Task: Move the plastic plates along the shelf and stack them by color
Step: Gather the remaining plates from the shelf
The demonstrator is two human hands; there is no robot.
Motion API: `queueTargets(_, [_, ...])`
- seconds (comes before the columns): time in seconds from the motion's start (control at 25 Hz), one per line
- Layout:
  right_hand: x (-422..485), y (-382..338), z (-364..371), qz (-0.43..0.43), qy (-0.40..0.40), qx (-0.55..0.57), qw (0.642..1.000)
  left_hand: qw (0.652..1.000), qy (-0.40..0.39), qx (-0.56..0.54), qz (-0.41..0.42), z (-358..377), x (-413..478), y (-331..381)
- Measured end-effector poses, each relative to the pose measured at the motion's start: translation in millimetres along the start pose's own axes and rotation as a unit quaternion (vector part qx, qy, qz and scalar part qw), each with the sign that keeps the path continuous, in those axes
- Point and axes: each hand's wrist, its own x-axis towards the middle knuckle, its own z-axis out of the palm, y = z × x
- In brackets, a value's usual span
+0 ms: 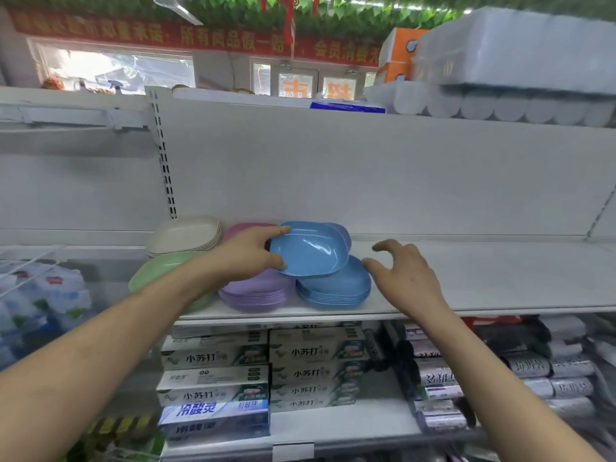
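Lower shelf, nearest: stacked toothpaste cartons (216, 358) printed "小苏打"; below them at the left, a blue-white carton (213, 411) reads "冷酸灵". Smaller print on both is illegible.

Middle shelf (483, 285), white. Along its front edge, left end, three piles in a row: green plates (156, 270) outermost and partly under the left forearm, a purple stack (256, 293), and a blue stack (333, 290). All lie flat with the hollow side up.

Left hand (248, 253): grips a single blue plate (308, 248) by its left rim, thumb on the lower rim and fingers over the upper. The plate is above the purple and blue stacks and overlaps both. It is tilted, hollow face toward the camera, far rim raised. It is a rounded rectangle with its long axis roughly parallel to the shelf's front edge.

Right hand (406, 275): holds nothing, fingers spread and loosely bent, palm down over bare shelf just right of the blue stack. Contact between thumb tip and stack rim cannot be told.

Toward the shelf's back edge: a beige stack (185, 235) at the left, tilted. A pink pile (245, 228) sits behind the left hand, and a purple plate (343, 233) shows behind the held plate.

Top shelf, right: wrapped white paper rolls (500, 105).

Far wall: red banner (233, 38) with yellow characters, the part "所有商品假一赔" legible.
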Motion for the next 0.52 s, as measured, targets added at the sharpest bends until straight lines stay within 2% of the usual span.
queueTargets(0.2, [1.4,33.3,-22.5,0.003,0.044,-0.006,0.999,0.993,-0.093,0.066,-0.01,28.3,24.5,12.4])
queueTargets(0.32, [8.2,49.2,-29.2,0.0,0.055,0.0,0.998,0.985,-0.117,0.128,-0.004,34.7,33.0,17.3])
queueTargets(0.52, [26.8,68.2,-31.2,-0.011,0.053,0.013,0.998,0.959,-0.163,0.227,-0.04,36.4,46.3,20.2])
